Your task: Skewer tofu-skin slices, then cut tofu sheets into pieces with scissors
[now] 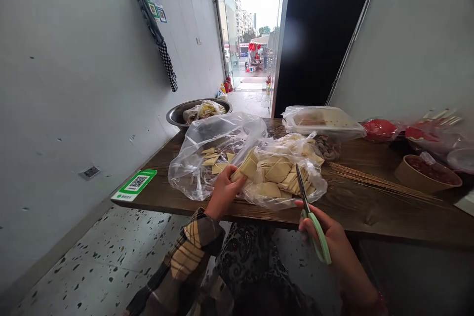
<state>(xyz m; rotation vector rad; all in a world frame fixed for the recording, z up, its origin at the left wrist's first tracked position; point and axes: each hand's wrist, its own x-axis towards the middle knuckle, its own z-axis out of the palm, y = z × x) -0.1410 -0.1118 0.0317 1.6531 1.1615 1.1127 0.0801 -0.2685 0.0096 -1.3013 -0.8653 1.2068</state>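
Observation:
My left hand (228,190) grips a small stack of tofu sheets (249,165), pale yellow and flat, with the thumb on top. In my right hand (328,232) are scissors (314,229) with light green handles; their dark blades point up and away and look nearly closed. The blades are apart from the held stack, over the near right part of a clear plastic bag (320,187). More tofu sheets (279,170) lie heaped on that bag. To the left, a second clear bag (188,177) holds several smaller cut pieces (210,158).
A dark wooden table (363,212) carries everything. Behind are a metal basin (174,115) with bagged food and a plastic-wrapped tray (322,121). Thin skewers (377,177) lie right, near a paper bowl (418,177) of red contents. A QR-code card (137,182) sits at the left corner.

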